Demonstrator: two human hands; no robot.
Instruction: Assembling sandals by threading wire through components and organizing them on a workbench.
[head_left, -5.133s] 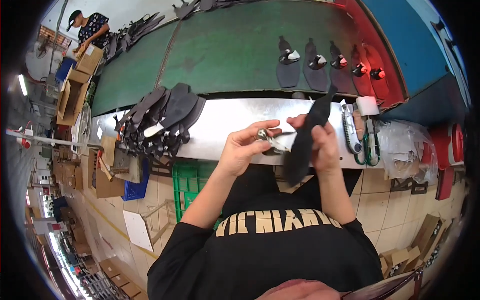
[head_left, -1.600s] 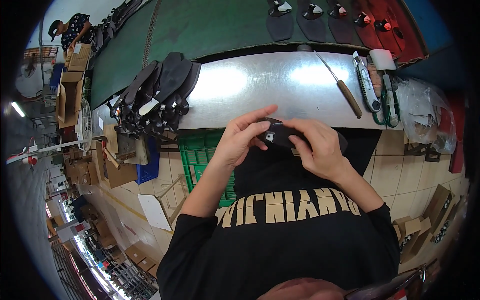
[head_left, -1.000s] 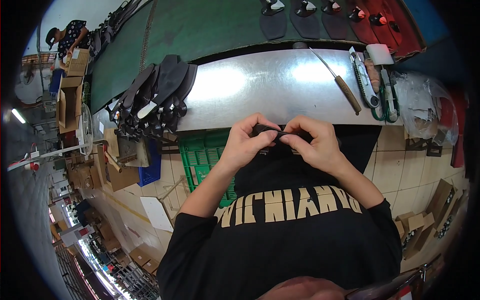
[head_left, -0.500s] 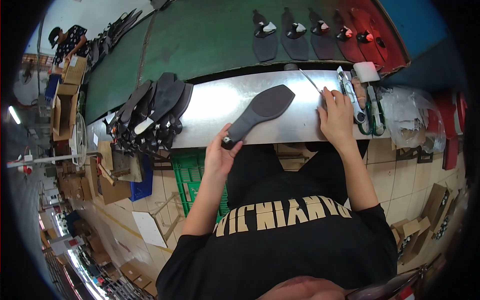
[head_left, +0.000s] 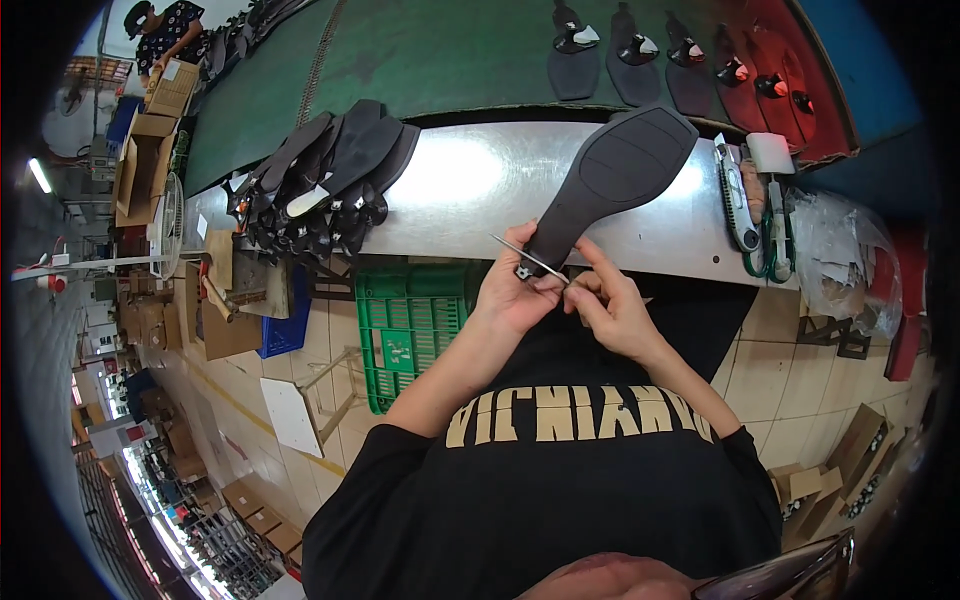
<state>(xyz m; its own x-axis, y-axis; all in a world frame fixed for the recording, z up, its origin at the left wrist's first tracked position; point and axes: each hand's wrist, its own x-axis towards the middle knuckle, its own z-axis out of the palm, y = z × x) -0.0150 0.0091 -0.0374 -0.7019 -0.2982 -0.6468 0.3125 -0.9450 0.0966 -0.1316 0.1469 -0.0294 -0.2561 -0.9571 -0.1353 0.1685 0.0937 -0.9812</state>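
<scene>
Over metal bench (head_left: pixel 450 215), dark sole (head_left: pixel 630 160), square-toed, oval-lined, tapering

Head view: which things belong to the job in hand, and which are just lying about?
In use:
dark sole, in the left hand
thin metal tool, in the right hand
pile of soles, likely

Apparently lying about:
utility knife
white roll
clear plastic bag
green crate

Large cream capitals (head_left: pixel 548 428) across the black shirt (head_left: pixel 560 500), pale marking (head_left: pixel 398 350) on green crate (head_left: pixel 432 345), too small to read
</scene>
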